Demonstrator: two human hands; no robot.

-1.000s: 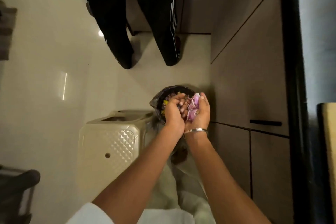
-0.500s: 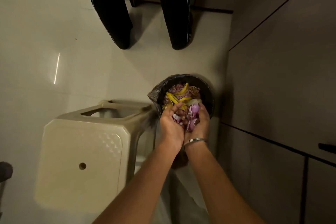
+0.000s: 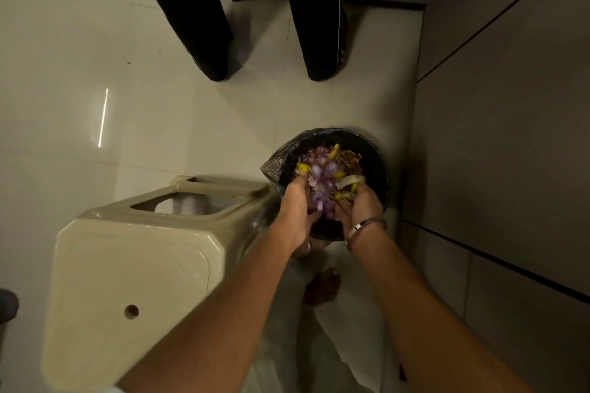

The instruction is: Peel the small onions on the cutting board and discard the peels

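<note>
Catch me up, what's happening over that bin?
A person holds both hands over a black-lined bin on the floor, tipping purple onion peels into it. The left hand and right hand are parted, with the peels between them; banana peels already lie in the bin. A beige plastic stool stands beside it, and someone else's legs beyond.

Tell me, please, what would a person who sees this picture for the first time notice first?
Two hands, the left hand and the right hand, are parted over a black-lined bin on the floor, and purple onion peels are between them above yellow scraps. A beige plastic stool stands left of the bin, and another person's dark trouser legs stand beyond.
</note>
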